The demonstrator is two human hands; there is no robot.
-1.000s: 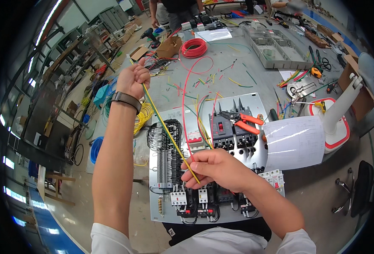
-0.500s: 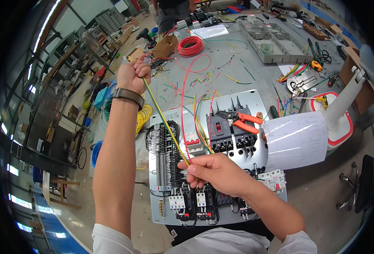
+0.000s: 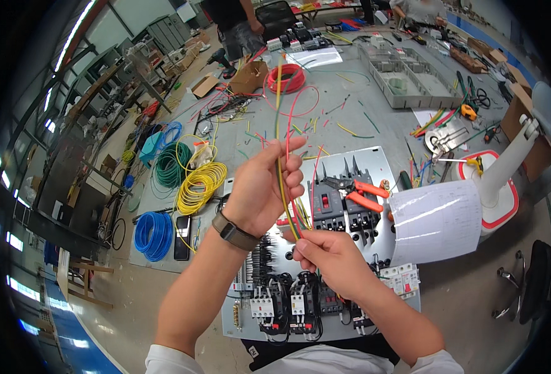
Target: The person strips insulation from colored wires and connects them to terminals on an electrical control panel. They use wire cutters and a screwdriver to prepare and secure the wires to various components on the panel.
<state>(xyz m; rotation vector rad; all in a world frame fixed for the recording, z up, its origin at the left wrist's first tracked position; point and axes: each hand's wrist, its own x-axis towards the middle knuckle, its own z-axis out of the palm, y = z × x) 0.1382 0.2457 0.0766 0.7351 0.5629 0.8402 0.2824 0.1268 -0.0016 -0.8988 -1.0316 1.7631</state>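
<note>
Left hand (image 3: 264, 187), right hand (image 3: 325, 252), pinching wire (image 3: 280, 168)

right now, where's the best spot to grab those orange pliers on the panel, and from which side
Probably the orange pliers are best taken by the two orange handles, which point right and lie slightly spread on the grey panel. Come from above on the right, clear of the right hand, and close the fingers across both. The dark jaws point left, toward the black breakers.

The yellow-green wire (image 3: 280, 163) vanishes inside both fists, its ends hidden; a bystander (image 3: 235, 22) is cropped above.
</note>
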